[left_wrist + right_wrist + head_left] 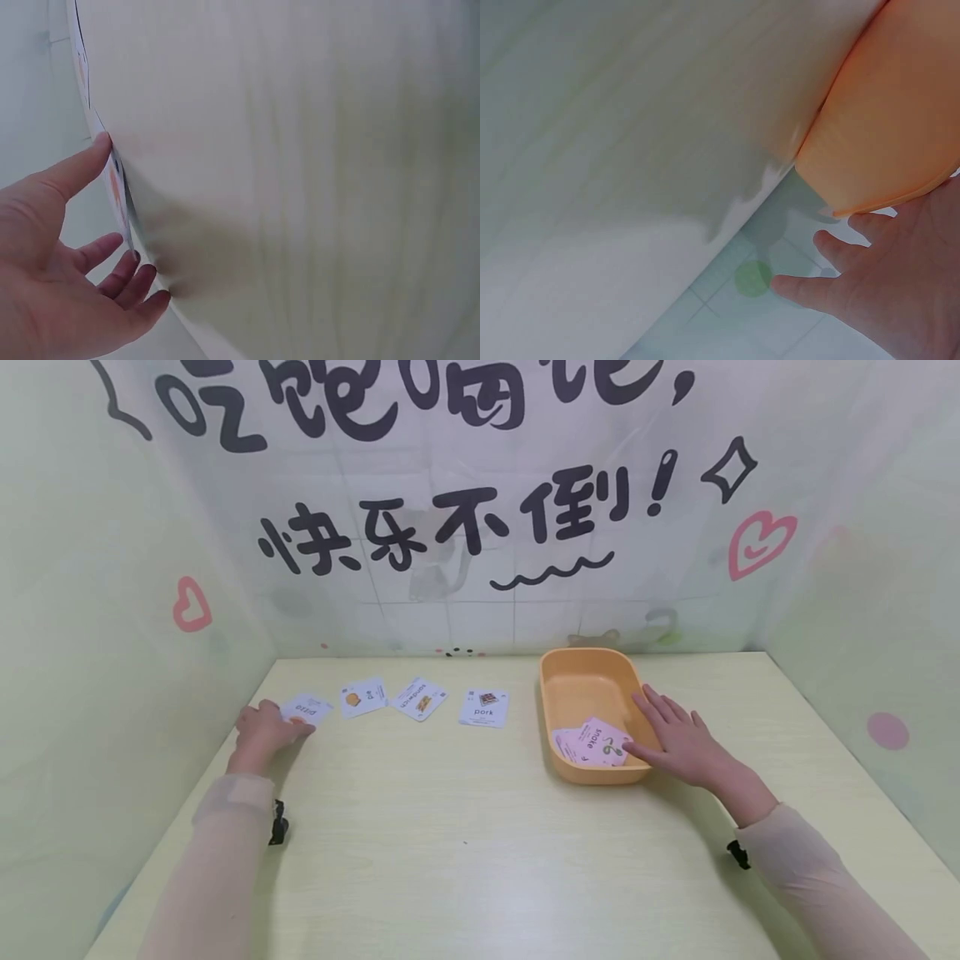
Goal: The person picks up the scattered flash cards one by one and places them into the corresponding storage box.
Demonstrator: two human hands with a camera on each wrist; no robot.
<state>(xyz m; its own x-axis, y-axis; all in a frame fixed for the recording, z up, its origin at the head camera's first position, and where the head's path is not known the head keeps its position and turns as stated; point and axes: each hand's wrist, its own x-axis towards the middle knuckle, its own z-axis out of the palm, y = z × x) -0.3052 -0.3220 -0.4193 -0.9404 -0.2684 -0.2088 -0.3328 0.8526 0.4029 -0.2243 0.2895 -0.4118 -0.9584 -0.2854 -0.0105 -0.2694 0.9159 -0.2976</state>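
Observation:
My left hand (260, 732) is at the table's far left, its thumb and fingers at opposite edges of a white pizza card (309, 705). In the left wrist view that card (118, 184) appears nearly edge-on, gripped between thumb and fingertips. My right hand (684, 745) rests with fingers spread and fairly straight on the right rim of an orange plastic bin (587, 693). Inside the bin's near end lie several pink cards, a snake card (597, 742) on top. The right wrist view shows the bin's outer wall (900, 105) beside the fingers.
To the right of the pizza card, a card with a round yellow-brown picture (363, 697), a sandwich card (420, 699) and a pork card (483, 707) lie in a loose row on the pale wooden table (450, 827). A printed curtain (465, 610) hangs behind.

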